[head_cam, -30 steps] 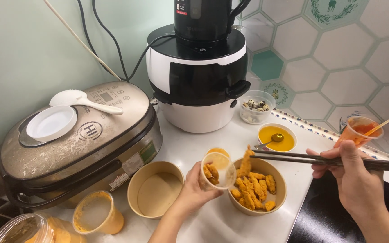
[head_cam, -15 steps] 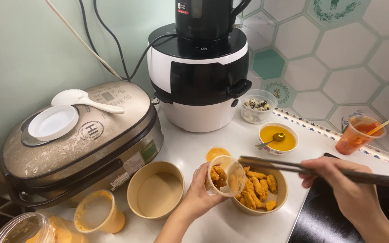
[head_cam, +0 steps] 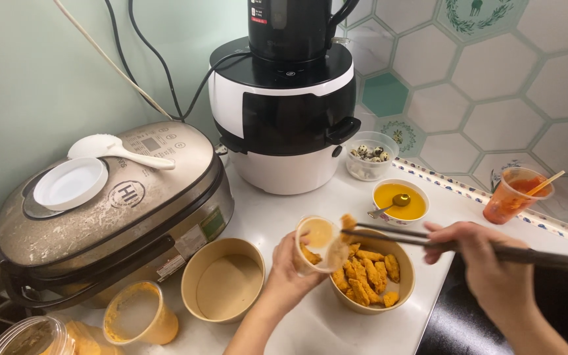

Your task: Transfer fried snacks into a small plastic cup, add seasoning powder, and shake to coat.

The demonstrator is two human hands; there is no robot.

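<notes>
Head view: only one on hand.
Left hand [head_cam: 290, 266]: closed around clear cup [head_cam: 317, 243], tipped over bowl [head_cam: 371, 273] rim.
Right hand [head_cam: 478, 260]: gripping chopsticks [head_cam: 428, 238], tips at cup mouth.
Risk: fried pieces [head_cam: 363, 269] likely to land on table [head_cam: 264, 213] if tipped further.

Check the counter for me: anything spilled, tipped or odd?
Nothing spilled. The left hand tilts a small plastic cup over the bowl of fried pieces, on purpose. Only oddity: a white rice paddle and lid resting atop the rice cooker.
</notes>
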